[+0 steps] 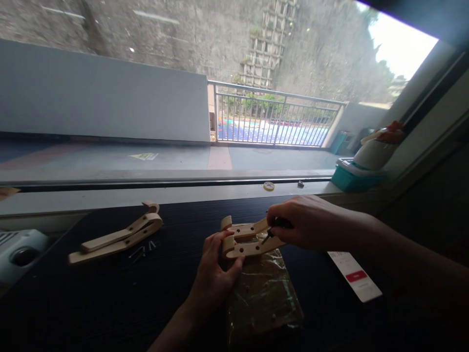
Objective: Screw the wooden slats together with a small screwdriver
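Note:
My left hand (216, 266) grips the curled end of a pale wooden piece (248, 250) made of two parallel strips with dark screw holes. Fingers lie over the curl and the thumb presses the near side. My right hand (298, 220) is closed around the dark handle of a screwdriver (280, 223). Its shaft slants down to the near strip, close to a hole; whether the tip sits in a screw cannot be made out. Beneath the wood lies a package wrapped in shiny brown tape (262, 293).
Two similar wooden strips (120, 234) rest on the dark table (164, 303) at left, beside several screws (141, 252). A phone (355, 276) with a lit screen is at right. A tape roll (268, 186) and a teal box (353, 176) stand on the window sill.

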Demonstrator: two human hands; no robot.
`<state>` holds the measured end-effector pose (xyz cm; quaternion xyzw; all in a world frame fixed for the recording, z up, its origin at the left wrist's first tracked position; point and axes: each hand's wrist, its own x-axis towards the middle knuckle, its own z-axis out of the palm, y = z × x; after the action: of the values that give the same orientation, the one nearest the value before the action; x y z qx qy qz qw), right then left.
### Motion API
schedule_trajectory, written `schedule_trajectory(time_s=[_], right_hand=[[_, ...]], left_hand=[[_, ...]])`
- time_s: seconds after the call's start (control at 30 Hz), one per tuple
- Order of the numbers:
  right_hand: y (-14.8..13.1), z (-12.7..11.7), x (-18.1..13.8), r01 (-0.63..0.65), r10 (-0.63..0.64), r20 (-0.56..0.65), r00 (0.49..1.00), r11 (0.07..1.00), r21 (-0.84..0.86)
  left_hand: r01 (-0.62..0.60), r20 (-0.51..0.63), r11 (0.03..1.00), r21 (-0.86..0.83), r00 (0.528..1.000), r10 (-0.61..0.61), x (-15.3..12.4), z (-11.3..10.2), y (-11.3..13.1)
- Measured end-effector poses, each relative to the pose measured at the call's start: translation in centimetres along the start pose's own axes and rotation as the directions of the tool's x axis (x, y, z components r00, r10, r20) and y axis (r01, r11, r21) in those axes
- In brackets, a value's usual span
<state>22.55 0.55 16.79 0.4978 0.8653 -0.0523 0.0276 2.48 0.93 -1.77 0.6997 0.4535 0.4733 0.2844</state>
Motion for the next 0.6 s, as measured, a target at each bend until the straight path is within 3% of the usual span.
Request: schedule_trajectory(time_s=[0.6], right_hand=[[0.4,1.5,0.6,0.077,-0.078,0.003,0.997,0.992,0.095]], left_hand=[[-0.023,0.011,0.999,0.039,1.0,0.023,-0.1,0.0,-0.4]])
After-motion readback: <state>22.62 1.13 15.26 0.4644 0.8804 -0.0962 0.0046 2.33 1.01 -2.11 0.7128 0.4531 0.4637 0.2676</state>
